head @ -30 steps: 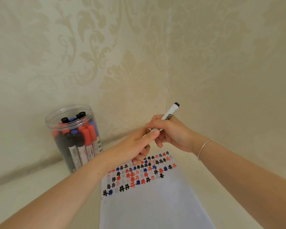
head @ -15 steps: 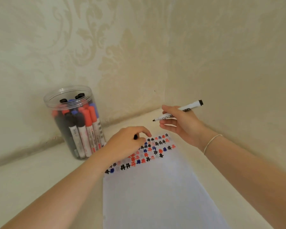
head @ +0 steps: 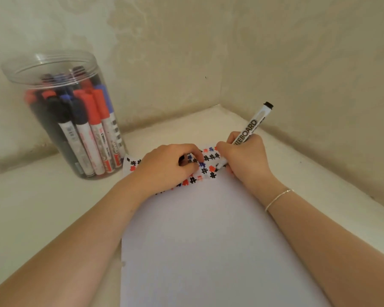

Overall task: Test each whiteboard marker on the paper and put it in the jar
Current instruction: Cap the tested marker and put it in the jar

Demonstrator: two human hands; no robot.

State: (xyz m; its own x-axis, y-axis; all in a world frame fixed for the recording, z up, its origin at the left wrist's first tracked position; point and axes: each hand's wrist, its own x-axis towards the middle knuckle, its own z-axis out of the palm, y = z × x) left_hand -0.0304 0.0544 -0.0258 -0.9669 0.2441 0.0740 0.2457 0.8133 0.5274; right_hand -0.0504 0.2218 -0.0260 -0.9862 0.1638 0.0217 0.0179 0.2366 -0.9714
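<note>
Paper (head: pixel 208 240) marks partly under hands.

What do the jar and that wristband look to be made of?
The jar looks like clear plastic, glossy: the markers inside show through its wall, and the rim catches highlights. Glass cannot be ruled out. The wristband on the right wrist looks like thin metal, perhaps silver: a pale, fine strand with bright glints. It is too small to tell chain from cord.

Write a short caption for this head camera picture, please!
Right hand tests a whiteboard marker on the paper; left hand holds its cap.
</note>
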